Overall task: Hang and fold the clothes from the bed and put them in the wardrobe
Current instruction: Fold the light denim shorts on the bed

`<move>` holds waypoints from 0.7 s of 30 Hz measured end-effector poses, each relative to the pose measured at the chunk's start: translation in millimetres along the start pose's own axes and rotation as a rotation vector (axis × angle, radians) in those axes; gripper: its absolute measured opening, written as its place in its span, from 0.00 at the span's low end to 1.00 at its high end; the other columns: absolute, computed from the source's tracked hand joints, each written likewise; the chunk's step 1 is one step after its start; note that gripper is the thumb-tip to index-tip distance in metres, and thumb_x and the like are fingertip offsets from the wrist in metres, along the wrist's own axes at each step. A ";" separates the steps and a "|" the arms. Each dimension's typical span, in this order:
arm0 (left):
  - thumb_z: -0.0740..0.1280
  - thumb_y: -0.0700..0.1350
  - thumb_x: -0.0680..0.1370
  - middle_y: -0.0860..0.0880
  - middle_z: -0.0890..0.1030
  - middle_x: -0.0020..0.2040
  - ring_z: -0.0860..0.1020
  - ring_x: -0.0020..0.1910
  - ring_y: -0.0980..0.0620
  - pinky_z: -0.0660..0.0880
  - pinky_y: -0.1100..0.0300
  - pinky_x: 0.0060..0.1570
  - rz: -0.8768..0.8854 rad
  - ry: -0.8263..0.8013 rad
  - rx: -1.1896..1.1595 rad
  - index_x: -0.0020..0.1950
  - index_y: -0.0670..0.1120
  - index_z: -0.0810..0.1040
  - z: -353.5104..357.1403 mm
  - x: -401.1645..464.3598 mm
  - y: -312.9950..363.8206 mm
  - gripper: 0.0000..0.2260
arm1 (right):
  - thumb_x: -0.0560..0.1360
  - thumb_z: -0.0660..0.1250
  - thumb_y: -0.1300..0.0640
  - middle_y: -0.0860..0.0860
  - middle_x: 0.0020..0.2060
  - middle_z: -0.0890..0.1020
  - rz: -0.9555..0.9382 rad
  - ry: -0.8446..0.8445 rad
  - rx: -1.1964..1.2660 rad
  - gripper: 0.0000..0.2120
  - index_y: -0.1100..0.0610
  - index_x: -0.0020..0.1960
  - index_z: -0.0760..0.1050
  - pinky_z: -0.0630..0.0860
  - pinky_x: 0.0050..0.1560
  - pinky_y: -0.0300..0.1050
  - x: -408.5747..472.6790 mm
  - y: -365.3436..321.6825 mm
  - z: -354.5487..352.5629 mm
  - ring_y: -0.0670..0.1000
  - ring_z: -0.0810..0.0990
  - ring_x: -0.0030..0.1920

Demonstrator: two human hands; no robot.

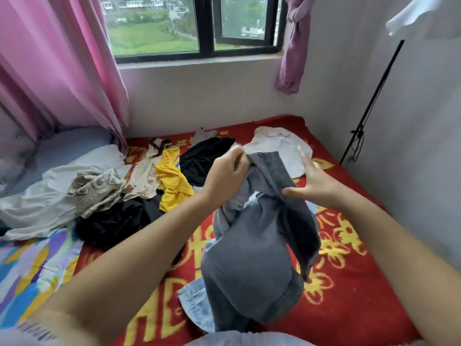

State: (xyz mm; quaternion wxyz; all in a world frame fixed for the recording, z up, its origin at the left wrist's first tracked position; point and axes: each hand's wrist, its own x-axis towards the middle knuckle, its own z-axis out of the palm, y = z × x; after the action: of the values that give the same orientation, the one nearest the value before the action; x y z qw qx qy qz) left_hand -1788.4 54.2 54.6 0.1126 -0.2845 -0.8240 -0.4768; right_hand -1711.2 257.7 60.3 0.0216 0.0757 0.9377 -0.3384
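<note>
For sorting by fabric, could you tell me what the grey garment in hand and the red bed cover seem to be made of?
Grey garment: likely denim, matte, with stitched hems and a stiff drape. Red bed cover: seemingly plush woven blanket, fuzzy yellow pattern.

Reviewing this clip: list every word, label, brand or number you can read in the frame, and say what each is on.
None can be read for certain.
Red bed blanket: large yellow characters and flower patterns, partly covered and cut off; not readable.
Beige patterned garment: rounded shapes that may be letters, crumpled and blurred.
Yellow shirt: a purple mark, folded over, unreadable.
Grey jeans: no label showing.
</note>
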 end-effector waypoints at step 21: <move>0.62 0.35 0.78 0.44 0.74 0.38 0.73 0.39 0.45 0.69 0.52 0.42 -0.115 -0.085 0.189 0.43 0.36 0.75 -25.1 -66.2 -61.4 0.06 | 0.69 0.66 0.65 0.47 0.43 0.85 -0.414 0.504 -0.081 0.16 0.48 0.49 0.84 0.77 0.44 0.45 -9.6 -73.6 6.6 0.51 0.81 0.45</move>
State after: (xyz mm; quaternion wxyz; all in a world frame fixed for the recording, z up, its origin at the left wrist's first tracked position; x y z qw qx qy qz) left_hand -1772.1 -14.6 -6.9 0.0765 -0.2449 -0.8843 -0.3902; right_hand -1713.2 196.3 102.5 -0.2776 -0.0362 0.9217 -0.2684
